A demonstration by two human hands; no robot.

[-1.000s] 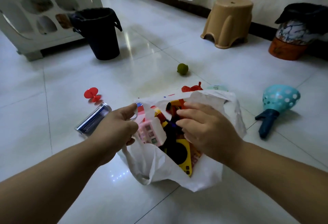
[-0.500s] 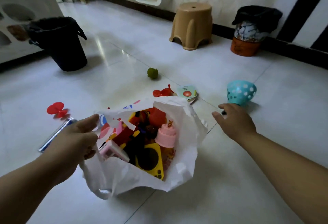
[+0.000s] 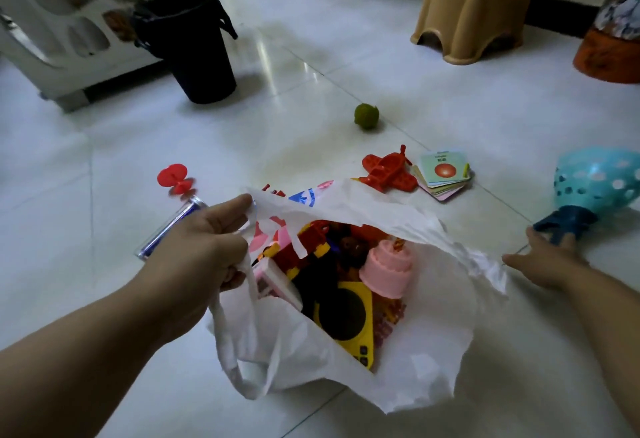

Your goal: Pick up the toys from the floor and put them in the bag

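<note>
A white plastic bag (image 3: 408,351) lies open on the floor, with several toys inside: a pink cake (image 3: 386,269), a yellow player (image 3: 349,319) and red blocks. My left hand (image 3: 204,250) grips the bag's left rim and handle. My right hand (image 3: 547,261) reaches to the right, fingers spread, touching the dark blue handle of a teal dotted catcher toy (image 3: 595,184). On the floor behind the bag lie a red toy plane (image 3: 388,170), a stack of picture cards (image 3: 443,174), a green ball (image 3: 366,116), a red spinner (image 3: 175,178) and a clear blue box (image 3: 173,226).
A black bin (image 3: 194,46) stands at the back left by a white cabinet with oval holes (image 3: 69,14). A tan plastic stool (image 3: 474,4) and an orange-based pot (image 3: 609,46) stand at the back right. White glossy tiles cover the floor.
My right hand came out of the bag and moved right to the teal toy's handle. The pink cake now lies in the bag. My left hand kept hold of the rim.
</note>
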